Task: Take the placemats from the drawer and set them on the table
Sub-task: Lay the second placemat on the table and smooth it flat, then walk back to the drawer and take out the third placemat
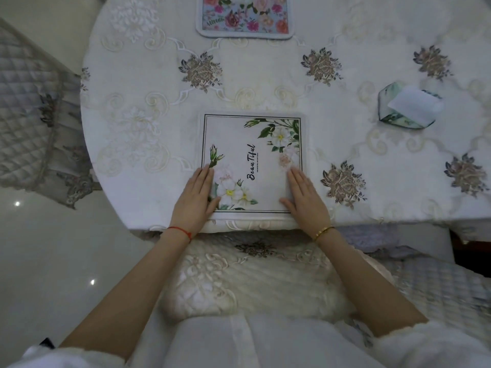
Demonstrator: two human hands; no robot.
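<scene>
Both hands are lying flat, grip open: the left hand point(195, 199) and right hand point(305, 197) are pressing the white placemat point(252, 155) onto the surface point(265, 86); a floral placemat point(245, 17) is sitting beyond it.

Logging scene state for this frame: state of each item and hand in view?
white floral placemat: flat at near table edge, under both hands
pink floral placemat: flat at far edge, partly out of frame
tissue box: tissue sticking out
left hand: fingers straight, pressing
right hand: fingers straight, pressing
</scene>
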